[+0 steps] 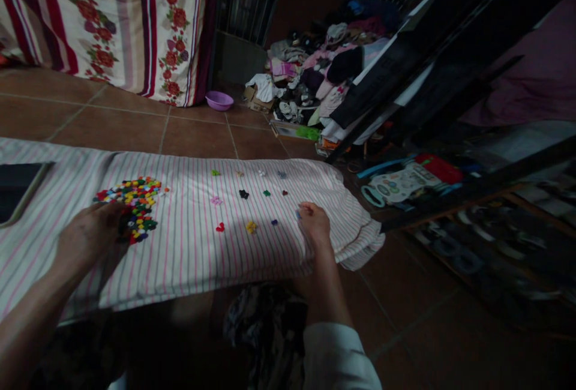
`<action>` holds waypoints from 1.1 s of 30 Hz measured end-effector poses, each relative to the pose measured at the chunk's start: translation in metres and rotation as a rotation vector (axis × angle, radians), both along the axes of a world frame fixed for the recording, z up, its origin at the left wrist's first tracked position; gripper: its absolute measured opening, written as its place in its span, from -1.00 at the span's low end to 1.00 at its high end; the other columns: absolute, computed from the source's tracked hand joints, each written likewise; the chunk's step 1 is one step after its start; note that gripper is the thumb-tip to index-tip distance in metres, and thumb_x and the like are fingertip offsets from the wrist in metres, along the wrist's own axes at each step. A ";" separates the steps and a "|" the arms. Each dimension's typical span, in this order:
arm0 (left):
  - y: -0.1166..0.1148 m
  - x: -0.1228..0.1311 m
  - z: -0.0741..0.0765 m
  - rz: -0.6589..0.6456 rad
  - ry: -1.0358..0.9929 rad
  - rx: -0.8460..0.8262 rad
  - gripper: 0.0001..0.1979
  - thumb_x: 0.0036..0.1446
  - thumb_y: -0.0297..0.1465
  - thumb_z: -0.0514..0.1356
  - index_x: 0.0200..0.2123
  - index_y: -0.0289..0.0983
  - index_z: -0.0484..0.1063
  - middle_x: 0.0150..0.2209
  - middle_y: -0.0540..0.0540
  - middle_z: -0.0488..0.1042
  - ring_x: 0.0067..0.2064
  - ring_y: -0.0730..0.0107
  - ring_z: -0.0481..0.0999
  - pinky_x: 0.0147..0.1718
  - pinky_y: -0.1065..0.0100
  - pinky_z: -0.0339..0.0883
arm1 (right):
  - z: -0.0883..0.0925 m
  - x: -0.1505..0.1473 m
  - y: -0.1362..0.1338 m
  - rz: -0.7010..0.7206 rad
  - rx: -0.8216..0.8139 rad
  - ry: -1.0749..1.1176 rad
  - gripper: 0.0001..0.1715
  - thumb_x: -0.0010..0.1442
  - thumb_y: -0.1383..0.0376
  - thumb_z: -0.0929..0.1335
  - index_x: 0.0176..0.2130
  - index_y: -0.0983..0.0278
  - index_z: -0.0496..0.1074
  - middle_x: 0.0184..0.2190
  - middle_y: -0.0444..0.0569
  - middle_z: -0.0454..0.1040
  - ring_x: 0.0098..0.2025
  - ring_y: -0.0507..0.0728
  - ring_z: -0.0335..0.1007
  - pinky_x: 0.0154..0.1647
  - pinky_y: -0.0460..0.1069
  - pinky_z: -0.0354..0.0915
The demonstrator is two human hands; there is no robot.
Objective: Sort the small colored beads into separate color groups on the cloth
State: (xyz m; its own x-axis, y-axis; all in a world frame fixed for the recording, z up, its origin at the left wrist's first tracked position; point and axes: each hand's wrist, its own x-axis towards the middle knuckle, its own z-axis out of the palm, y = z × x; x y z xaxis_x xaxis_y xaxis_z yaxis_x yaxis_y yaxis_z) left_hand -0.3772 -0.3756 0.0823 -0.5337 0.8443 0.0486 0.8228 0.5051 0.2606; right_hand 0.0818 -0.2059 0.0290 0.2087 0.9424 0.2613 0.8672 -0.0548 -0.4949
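A heap of small multicoloured pieces [143, 203] lies on the striped cloth [180, 258]. My left hand [87, 235] is at the heap's near left side, fingers bent together; what they hold is hidden in shadow. Farther right, my right hand [315, 221] has its fingers curled, with a small light-blue piece [297, 214] at the tips. Between the hands, small groups sit apart by colour in rough rows, including lime pieces [215, 172], pink pieces [216, 200], black pieces [243, 194], red pieces [220, 227], yellow pieces [251, 227] and a dark-blue piece [274, 222].
A dark-screened device [20, 192] lies at the cloth's left end. Beyond are a tiled floor, a purple basin [219, 101], a floral curtain [121, 24] and a heap of clothes [324, 66]. At right stands a dark-framed rack [472, 207] with shoes low down.
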 end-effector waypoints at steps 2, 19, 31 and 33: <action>0.000 0.002 0.005 -0.040 -0.008 -0.064 -0.56 0.28 -0.33 -0.12 -0.02 -0.25 0.51 -0.08 -0.18 0.54 -0.26 0.29 0.47 -0.39 0.41 0.16 | 0.005 -0.008 -0.005 0.005 -0.093 -0.065 -0.63 0.03 0.25 0.36 -0.14 0.25 0.59 -0.26 0.02 0.56 -0.20 0.15 0.46 -0.07 0.01 0.32; -0.004 -0.001 0.008 -0.046 -0.008 -0.145 -0.53 0.31 -0.33 -0.15 0.06 -0.31 0.45 0.04 -0.25 0.51 -0.07 0.18 0.52 -0.22 0.35 0.28 | 0.013 -0.044 -0.019 0.125 -0.197 -0.141 -0.70 0.02 0.47 0.29 -0.27 0.23 0.52 -0.37 -0.10 0.55 -0.29 0.08 0.44 -0.21 -0.09 0.25; -0.003 0.000 0.005 -0.052 -0.017 -0.189 -0.42 0.29 -0.27 -0.25 0.11 -0.34 0.40 0.02 -0.33 0.49 -0.09 0.07 0.50 -0.26 0.29 0.24 | 0.007 -0.029 -0.013 0.232 -0.200 0.019 -0.76 0.04 0.28 0.33 -0.29 0.25 0.56 -0.36 -0.08 0.54 -0.27 0.09 0.43 -0.14 -0.04 0.30; -0.002 -0.004 -0.002 -0.061 -0.010 -0.126 -0.42 0.27 -0.24 -0.24 0.06 -0.35 0.44 -0.06 -0.33 0.51 -0.15 0.08 0.50 -0.31 0.29 0.21 | 0.005 -0.021 -0.011 0.214 -0.145 0.119 -0.73 0.07 0.22 0.31 -0.28 0.24 0.56 -0.33 -0.07 0.57 -0.27 0.11 0.45 -0.13 -0.02 0.31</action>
